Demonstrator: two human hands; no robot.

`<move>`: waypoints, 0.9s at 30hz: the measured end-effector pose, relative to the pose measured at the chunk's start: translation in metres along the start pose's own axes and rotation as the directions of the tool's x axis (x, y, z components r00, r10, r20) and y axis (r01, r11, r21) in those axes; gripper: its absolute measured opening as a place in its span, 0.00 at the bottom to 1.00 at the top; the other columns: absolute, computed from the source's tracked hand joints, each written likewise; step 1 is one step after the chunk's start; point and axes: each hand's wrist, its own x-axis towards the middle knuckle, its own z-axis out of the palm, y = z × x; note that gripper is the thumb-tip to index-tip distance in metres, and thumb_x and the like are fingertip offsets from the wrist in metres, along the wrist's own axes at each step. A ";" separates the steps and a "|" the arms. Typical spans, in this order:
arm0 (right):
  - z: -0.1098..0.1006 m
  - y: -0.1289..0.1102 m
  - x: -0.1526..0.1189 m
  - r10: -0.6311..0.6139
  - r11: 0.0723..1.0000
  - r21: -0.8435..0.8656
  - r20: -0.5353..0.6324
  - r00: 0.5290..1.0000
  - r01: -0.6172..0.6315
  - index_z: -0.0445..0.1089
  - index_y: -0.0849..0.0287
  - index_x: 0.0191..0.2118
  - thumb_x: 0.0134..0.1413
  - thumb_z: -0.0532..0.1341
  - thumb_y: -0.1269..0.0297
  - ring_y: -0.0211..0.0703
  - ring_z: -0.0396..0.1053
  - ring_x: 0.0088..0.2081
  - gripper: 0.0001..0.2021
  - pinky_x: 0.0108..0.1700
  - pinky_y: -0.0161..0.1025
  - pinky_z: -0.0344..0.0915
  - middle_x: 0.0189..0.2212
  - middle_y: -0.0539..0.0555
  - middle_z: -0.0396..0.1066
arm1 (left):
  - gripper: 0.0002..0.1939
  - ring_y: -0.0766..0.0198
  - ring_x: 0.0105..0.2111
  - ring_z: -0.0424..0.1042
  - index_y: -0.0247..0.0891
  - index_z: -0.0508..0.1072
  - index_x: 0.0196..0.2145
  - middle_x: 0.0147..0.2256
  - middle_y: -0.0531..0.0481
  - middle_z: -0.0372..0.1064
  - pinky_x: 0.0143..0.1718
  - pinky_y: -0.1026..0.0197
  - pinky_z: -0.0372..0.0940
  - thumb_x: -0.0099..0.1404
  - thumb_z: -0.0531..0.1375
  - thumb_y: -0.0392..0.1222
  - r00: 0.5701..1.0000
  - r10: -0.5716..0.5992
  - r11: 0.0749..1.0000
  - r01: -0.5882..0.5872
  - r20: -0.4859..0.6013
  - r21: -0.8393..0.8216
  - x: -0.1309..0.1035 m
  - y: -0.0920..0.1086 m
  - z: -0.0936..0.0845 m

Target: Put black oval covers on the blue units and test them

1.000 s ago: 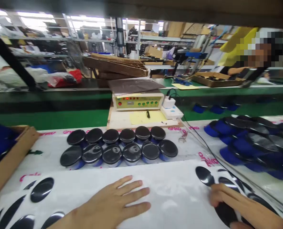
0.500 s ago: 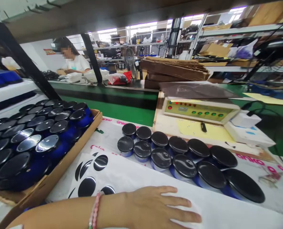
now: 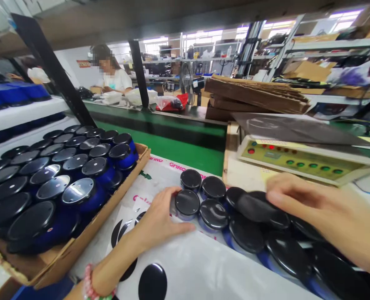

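Head view: work seemingly shifts to blue black-topped cylinders (image 3: 214,213), left hand (image 3: 160,216) wide beside one, right hand (image 3: 324,214) pinching a black disc (image 3: 254,207).

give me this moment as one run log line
left hand: at front-left black-topped container, contact unclear | right hand: holding black disc, blurred | left side: filled cardboard tray

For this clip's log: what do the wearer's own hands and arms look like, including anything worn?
The left hand is ungloved, with a beaded bracelet at its wrist: mostly pink beads, some green. The right hand, somewhat blurred, is ungloved too. No sleeve shows on either arm.
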 end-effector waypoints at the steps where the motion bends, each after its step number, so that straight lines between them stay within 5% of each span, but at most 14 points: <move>1: 0.013 -0.010 0.012 0.004 0.999 0.038 0.109 0.994 -0.008 0.69 0.53 0.25 0.47 0.63 0.46 0.44 0.66 0.32 0.16 0.34 0.38 0.62 0.31 0.51 0.69 | 0.35 0.53 0.53 0.62 0.41 0.58 0.54 0.52 0.45 0.62 0.54 0.49 0.59 0.52 0.68 0.47 1.000 -0.008 1.000 0.008 0.003 -0.030 0.001 -0.002 0.002; 3: 0.041 -0.024 0.032 0.002 0.993 0.111 0.249 0.969 -0.030 0.69 0.54 0.25 0.49 0.61 0.45 0.45 0.66 0.37 0.17 0.40 0.40 0.61 0.36 0.51 0.67 | 0.33 0.55 0.52 0.64 0.43 0.60 0.53 0.52 0.49 0.64 0.54 0.52 0.59 0.53 0.68 0.47 1.000 0.002 0.997 -0.002 -0.003 -0.076 0.003 -0.002 0.005; 9: 0.098 -0.028 0.045 -0.043 0.995 0.102 0.236 0.971 0.019 0.68 0.55 0.21 0.49 0.60 0.48 0.51 0.59 0.51 0.17 0.57 0.51 0.48 0.43 0.52 0.61 | 0.31 0.59 0.45 0.69 0.44 0.64 0.50 0.46 0.53 0.69 0.47 0.57 0.63 0.50 0.70 0.46 1.000 -0.020 0.985 0.017 -0.017 -0.169 0.006 -0.001 0.002; 18: 0.113 -0.016 0.038 -0.139 0.990 -0.010 0.172 0.975 0.143 0.71 0.51 0.22 0.52 0.58 0.50 0.60 0.54 0.55 0.14 0.55 0.65 0.47 0.48 0.53 0.64 | 0.32 0.57 0.44 0.70 0.43 0.63 0.48 0.45 0.51 0.69 0.45 0.54 0.65 0.48 0.70 0.45 1.000 0.001 0.986 -0.005 -0.024 -0.170 0.006 -0.003 0.005; 27: 0.120 -0.012 0.036 -0.239 0.951 -0.164 0.147 0.960 0.262 0.69 0.52 0.24 0.56 0.56 0.56 0.56 0.57 0.53 0.13 0.53 0.62 0.52 0.47 0.54 0.64 | 0.31 0.57 0.45 0.69 0.42 0.62 0.47 0.46 0.49 0.68 0.46 0.53 0.65 0.49 0.70 0.45 0.999 0.037 0.989 -0.042 -0.034 -0.142 0.005 -0.004 0.005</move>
